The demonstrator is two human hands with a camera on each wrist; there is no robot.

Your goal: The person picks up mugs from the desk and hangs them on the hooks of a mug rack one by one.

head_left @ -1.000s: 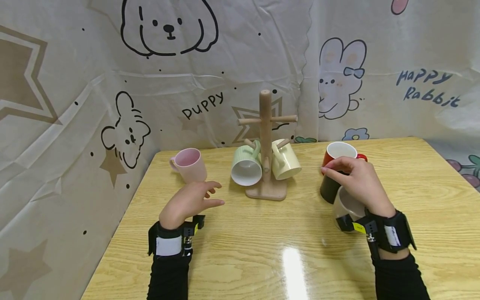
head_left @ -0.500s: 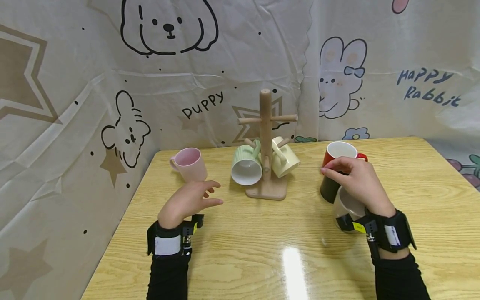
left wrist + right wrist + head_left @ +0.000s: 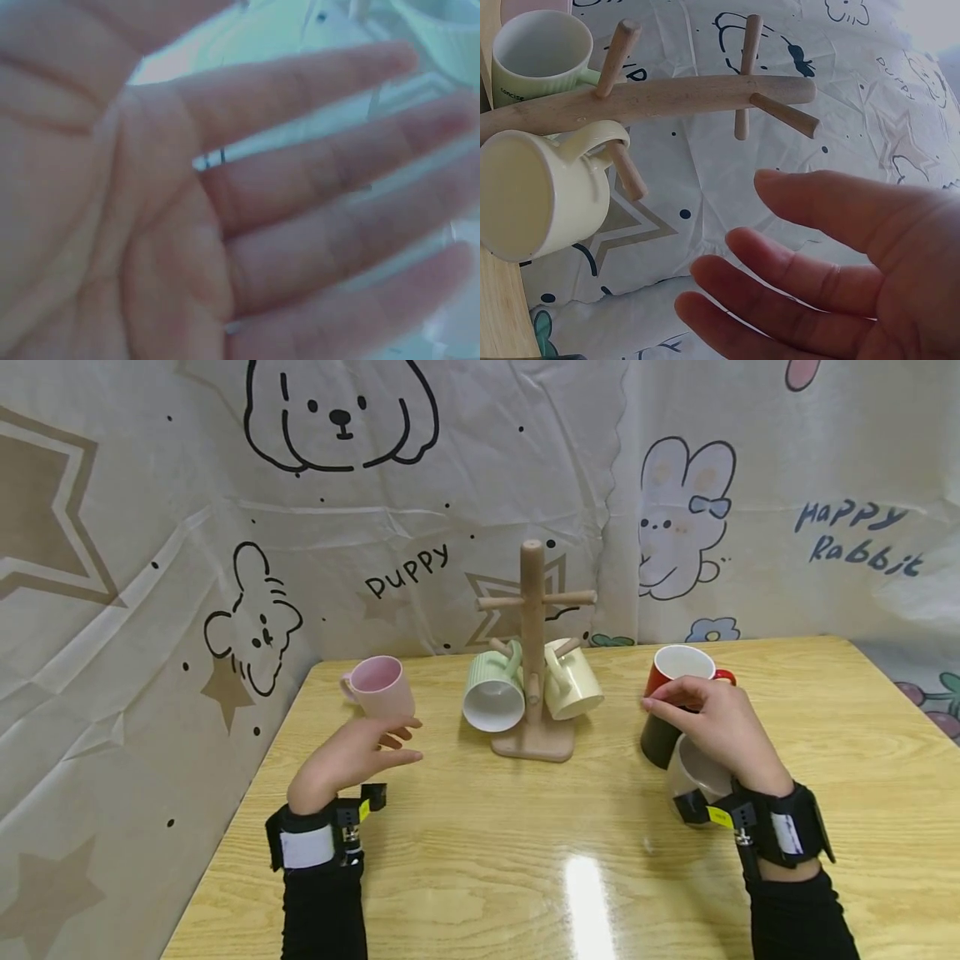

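Note:
A pink mug (image 3: 388, 695) stands upright at the back left of the table. My left hand (image 3: 345, 760) hovers just in front of it, fingers extended and nothing held; whether it touches the mug I cannot tell. On the wooden mug tree (image 3: 532, 572), a green ribbed mug (image 3: 480, 681) and a pale yellow mug (image 3: 525, 199) hang by their handles from the lower pegs. My right hand (image 3: 716, 727) is over a black mug (image 3: 660, 741) and a beige mug (image 3: 684, 770). The right wrist view shows its fingers loosely bent and holding nothing.
A red mug (image 3: 657, 677) with a white inside stands behind the black one, partly hidden by the right hand. Bare pegs (image 3: 570, 598) stick out near the top of the mug tree. A printed cloth (image 3: 450, 460) hangs behind and left of the table (image 3: 487, 852).
My left hand has moved left, away from the mug tree and in front of the pink mug. The yellow mug has swung slightly on its peg. My right hand stays in place.

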